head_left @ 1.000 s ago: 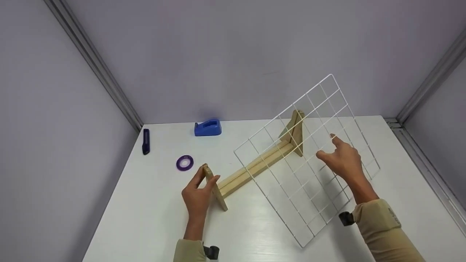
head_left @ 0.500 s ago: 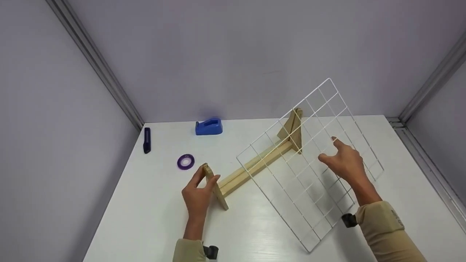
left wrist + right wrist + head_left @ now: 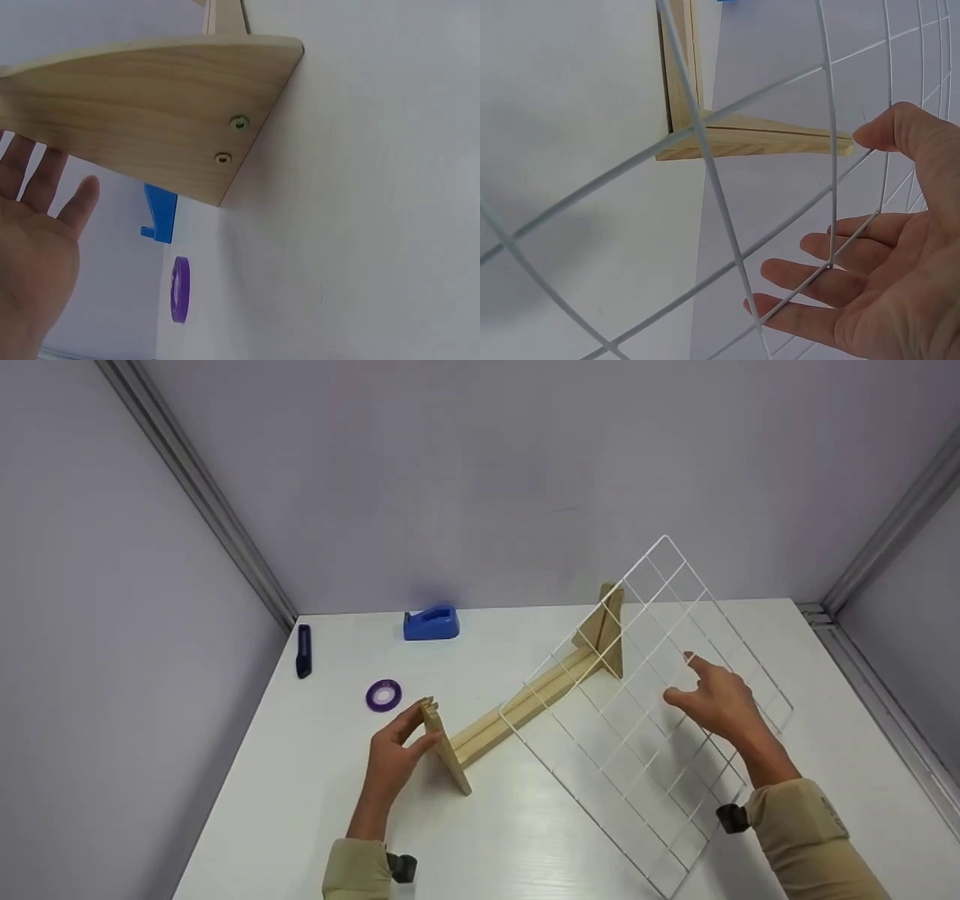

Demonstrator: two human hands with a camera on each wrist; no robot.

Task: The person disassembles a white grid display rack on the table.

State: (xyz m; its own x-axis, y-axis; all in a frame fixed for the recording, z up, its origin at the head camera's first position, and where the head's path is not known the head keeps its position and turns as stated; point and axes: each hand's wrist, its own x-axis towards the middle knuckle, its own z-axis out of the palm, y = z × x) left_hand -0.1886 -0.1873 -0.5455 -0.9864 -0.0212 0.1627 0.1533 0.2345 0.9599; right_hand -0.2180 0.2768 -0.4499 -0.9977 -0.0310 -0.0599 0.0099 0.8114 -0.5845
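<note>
In the head view a wooden stand [image 3: 536, 701] lies slantwise on the white table, a grooved rail joining two upright end panels. My left hand [image 3: 391, 757] holds the top of the near end panel [image 3: 454, 765], thumb on one side and fingers on the other. Two screw heads show low on that panel's outer face in the left wrist view. A white wire grid panel [image 3: 553, 771] is tilted over the right part of the stand. My right hand [image 3: 720, 701] grips it by its wires; in the right wrist view, fingers [image 3: 810, 285] reach behind them.
A blue tape dispenser [image 3: 431, 624] stands at the table's back edge. Left of the stand lies a purple roll of tape [image 3: 372, 697]; a dark blue box cutter [image 3: 303, 651] is at the back left. Grey walls rise behind and on both sides.
The wire grid's upper corner has come down and its lower corner has moved nearer and right, along with my right hand. My left wrist has swung left; the stand stays about in place.
</note>
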